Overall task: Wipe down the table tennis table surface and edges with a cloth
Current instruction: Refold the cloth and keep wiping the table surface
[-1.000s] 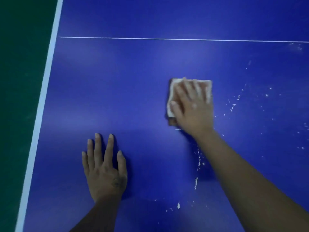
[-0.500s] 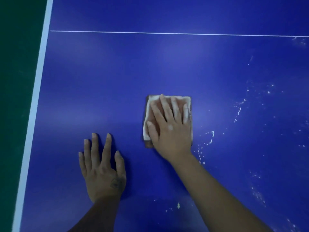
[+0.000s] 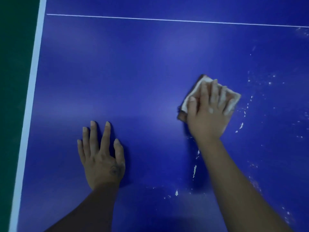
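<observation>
One cloth [image 3: 195, 92], pale and folded to a rough square, lies flat on the blue table tennis table [image 3: 133, 72], turned so that one corner points away from the person; a darker brownish layer shows along its left edge. One right hand [image 3: 209, 118] presses down on top of the cloth, palm down, its four fingers [image 3: 204, 91] extended and slightly spread across the fabric and the thumb laid along the cloth's left side; the fingers lie straight over the cloth and are not curled round it. The outline of this hand and of the cloth is slightly blurred. One left hand [image 3: 102, 158] rests to the left of the cloth and nearer the person, well apart from it, palm flat on the table, fingers straight and spread, holding nothing. Numerous white specks [image 3: 241, 126] and short streaks, too many and too small to count, lie on the surface to the right of the cloth and nearer the person than it, along the right forearm. Two white lines mark the table: one thin line [image 3: 167, 20] crossing the surface well beyond the cloth, and one broad band [image 3: 31, 97] along the table edge far to the cloth's left. Beyond that band lies dark green floor [image 3: 13, 81].
</observation>
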`<state>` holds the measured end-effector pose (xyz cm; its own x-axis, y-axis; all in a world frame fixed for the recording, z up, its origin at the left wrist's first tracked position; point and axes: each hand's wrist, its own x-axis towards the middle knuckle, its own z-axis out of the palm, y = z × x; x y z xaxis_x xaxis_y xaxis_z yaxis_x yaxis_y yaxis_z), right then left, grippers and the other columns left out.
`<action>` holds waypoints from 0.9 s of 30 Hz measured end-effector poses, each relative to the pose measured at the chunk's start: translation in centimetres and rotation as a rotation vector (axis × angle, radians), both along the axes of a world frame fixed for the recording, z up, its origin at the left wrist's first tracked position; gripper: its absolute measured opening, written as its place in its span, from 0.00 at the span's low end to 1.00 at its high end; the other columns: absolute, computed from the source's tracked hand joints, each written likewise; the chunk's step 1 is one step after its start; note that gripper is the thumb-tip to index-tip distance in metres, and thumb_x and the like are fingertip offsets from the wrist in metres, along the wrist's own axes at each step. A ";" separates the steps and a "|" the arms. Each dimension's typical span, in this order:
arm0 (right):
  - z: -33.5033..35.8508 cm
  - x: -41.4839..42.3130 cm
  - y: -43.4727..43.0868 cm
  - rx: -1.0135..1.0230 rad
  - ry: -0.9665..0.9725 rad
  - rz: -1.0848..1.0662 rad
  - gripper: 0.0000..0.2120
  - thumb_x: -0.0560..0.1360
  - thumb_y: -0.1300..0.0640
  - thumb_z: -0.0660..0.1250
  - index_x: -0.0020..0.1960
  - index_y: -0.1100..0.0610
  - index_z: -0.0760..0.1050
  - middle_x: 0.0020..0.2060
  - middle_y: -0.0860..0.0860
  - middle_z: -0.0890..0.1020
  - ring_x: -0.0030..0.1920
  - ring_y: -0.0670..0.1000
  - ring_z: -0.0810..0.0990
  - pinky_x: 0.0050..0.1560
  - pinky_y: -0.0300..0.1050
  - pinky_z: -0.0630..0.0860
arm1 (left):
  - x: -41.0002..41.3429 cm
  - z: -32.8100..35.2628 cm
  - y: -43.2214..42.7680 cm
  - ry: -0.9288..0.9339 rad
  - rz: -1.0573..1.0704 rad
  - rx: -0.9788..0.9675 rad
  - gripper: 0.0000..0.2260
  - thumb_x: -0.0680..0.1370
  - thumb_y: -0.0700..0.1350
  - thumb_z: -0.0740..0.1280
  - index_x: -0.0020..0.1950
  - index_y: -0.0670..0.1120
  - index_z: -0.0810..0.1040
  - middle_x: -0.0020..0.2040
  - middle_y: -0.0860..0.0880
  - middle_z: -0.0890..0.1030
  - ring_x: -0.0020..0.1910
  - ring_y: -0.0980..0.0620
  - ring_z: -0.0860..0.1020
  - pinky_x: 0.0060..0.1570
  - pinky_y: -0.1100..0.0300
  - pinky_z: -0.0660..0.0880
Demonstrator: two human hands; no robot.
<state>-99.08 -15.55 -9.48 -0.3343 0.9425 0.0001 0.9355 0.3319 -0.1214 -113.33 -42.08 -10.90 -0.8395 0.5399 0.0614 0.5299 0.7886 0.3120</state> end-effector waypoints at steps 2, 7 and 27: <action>-0.2 -1.8 -3.3 0.018 0.018 0.134 0.29 0.86 0.39 0.52 0.84 0.47 0.64 0.86 0.51 0.58 0.86 0.59 0.55 0.83 0.70 0.49 | 0.1 0.0 0.0 -0.007 0.000 0.005 0.26 0.87 0.55 0.59 0.86 0.52 0.67 0.89 0.47 0.57 0.89 0.45 0.51 0.87 0.41 0.47; -1.0 -2.0 -10.5 -0.008 0.132 0.515 0.27 0.86 0.41 0.59 0.83 0.48 0.68 0.85 0.50 0.62 0.86 0.57 0.56 0.84 0.68 0.51 | 0.0 0.0 -0.1 0.003 0.004 0.016 0.26 0.87 0.55 0.59 0.86 0.52 0.68 0.89 0.46 0.59 0.89 0.45 0.52 0.87 0.40 0.49; -0.9 9.6 -16.3 0.016 -0.057 0.111 0.29 0.86 0.41 0.55 0.85 0.50 0.62 0.87 0.51 0.57 0.87 0.58 0.52 0.84 0.68 0.49 | 0.1 0.0 -0.2 0.050 0.002 0.038 0.25 0.88 0.55 0.58 0.85 0.52 0.69 0.88 0.44 0.60 0.88 0.43 0.55 0.87 0.41 0.49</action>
<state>-89.51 -31.89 -10.38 -0.4367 0.8996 -0.0075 0.8980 0.4354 -0.0632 -113.19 -42.30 -10.88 -0.8359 0.5348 0.1236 0.5441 0.7776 0.3152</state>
